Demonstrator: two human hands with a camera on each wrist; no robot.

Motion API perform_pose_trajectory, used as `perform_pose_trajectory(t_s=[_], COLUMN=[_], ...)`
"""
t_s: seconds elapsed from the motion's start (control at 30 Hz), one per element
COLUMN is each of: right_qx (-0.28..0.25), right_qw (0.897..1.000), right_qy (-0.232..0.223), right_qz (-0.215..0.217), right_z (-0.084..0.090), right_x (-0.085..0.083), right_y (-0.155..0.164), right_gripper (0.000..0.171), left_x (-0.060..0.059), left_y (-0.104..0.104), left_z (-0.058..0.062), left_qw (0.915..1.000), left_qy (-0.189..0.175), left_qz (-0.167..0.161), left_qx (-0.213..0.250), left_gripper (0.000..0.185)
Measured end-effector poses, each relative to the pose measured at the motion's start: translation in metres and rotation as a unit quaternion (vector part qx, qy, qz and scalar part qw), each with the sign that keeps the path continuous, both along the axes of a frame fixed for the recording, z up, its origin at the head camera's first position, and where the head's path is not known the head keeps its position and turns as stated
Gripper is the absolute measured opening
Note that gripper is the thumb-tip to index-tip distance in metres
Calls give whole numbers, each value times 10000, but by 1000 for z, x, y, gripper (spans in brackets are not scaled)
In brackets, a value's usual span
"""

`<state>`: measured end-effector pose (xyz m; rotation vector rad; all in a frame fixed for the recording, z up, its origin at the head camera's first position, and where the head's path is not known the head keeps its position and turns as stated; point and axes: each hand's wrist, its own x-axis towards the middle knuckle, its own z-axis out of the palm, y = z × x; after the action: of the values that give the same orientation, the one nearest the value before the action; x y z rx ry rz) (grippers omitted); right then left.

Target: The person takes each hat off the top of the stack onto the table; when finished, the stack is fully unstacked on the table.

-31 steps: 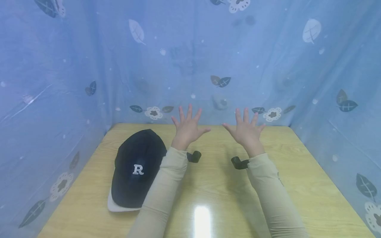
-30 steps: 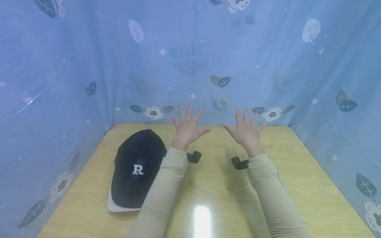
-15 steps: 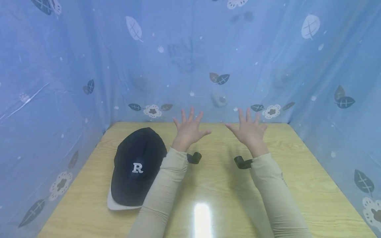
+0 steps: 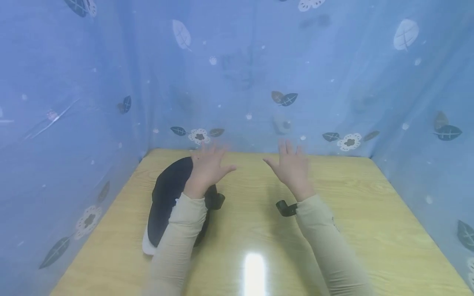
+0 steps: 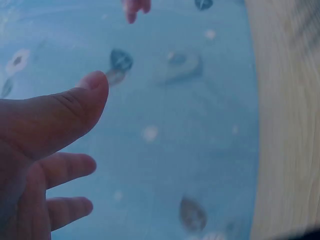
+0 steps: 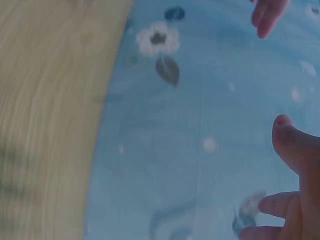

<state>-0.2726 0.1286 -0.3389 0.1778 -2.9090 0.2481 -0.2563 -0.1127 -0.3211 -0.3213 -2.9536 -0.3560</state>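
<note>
In the head view a dark baseball cap (image 4: 166,197) with a white-edged brim lies at the left of the wooden table (image 4: 352,230). My left hand (image 4: 207,166), fingers spread and slightly blurred, is held over the cap's right side and covers part of it, including most of the white letter on its front. Whether it touches the cap cannot be told. My right hand (image 4: 294,168) hovers over the middle of the table, fingers straight and thumb out, holding nothing. Both wrist views show extended fingers with nothing between them.
A blue curtain (image 4: 237,82) with leaf and flower prints stands behind the table and along both sides. A black wrist camera (image 4: 285,208) juts inward from the right sleeve, and another (image 4: 218,201) from the left. A bright reflection lies on the front of the tabletop.
My left hand has moved left, from beside the cap to over it. My right hand has shifted slightly left. The head view has turned a little to the left.
</note>
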Motion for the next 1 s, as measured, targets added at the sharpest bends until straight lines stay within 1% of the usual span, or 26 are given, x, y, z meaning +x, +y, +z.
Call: perform_pose_trajectory(t_s=[0.07, 0.17, 0.27, 0.4, 0.5, 0.57, 0.63, 0.73, 0.8, 0.83, 0.9, 0.97, 1.0], right_qx=[-32, -204, -328, -722, -1312, -1712, -2067, -2589, -2989, -3196, -3649, -4060, -4224], right_qw=[9999, 9990, 9971, 9919, 9848, 9784, 9711, 9560, 9415, 9331, 9123, 8902, 8800], right_qy=[59, 124, 301, 424, 242, 67, -156, -534, -820, -977, -1307, -1595, -1724], right_qz=[142, 367, 620, 952, 1115, 1155, 1184, 1272, 1326, 1327, 1325, 1315, 1319], right_z=[-3, -8, -14, -22, -30, -37, -46, -61, -71, -76, -85, -95, -99], right_x=[-1, 0, 2, 7, 13, 17, 20, 24, 24, 25, 25, 24, 24], right_y=[-17, -43, -68, -98, -117, -126, -134, -143, -147, -149, -153, -155, -156], right_gripper=[85, 83, 80, 73, 67, 64, 60, 56, 54, 53, 51, 48, 47], left_x=[10, 24, 36, 54, 69, 79, 88, 103, 112, 116, 122, 127, 129], left_y=[-20, -52, -86, -128, -152, -164, -173, -181, -183, -184, -183, -182, -181], left_z=[2, 4, 0, -9, -20, -31, -46, -71, -87, -94, -105, -112, -115], left_qw=[9998, 9992, 9987, 9984, 9977, 9964, 9932, 9845, 9759, 9715, 9622, 9531, 9501], left_qy=[-103, -87, 67, 252, 277, 243, 184, -25, -251, -363, -561, -664, -671], left_qz=[69, 98, 81, 290, 513, 587, 664, 883, 1097, 1187, 1375, 1531, 1583], left_qx=[183, 378, 495, 415, 353, 565, 936, 1513, 1870, 2021, 2283, 2525, 2604], left_gripper=[74, 74, 74, 72, 71, 69, 66, 63, 61, 61, 58, 54, 53])
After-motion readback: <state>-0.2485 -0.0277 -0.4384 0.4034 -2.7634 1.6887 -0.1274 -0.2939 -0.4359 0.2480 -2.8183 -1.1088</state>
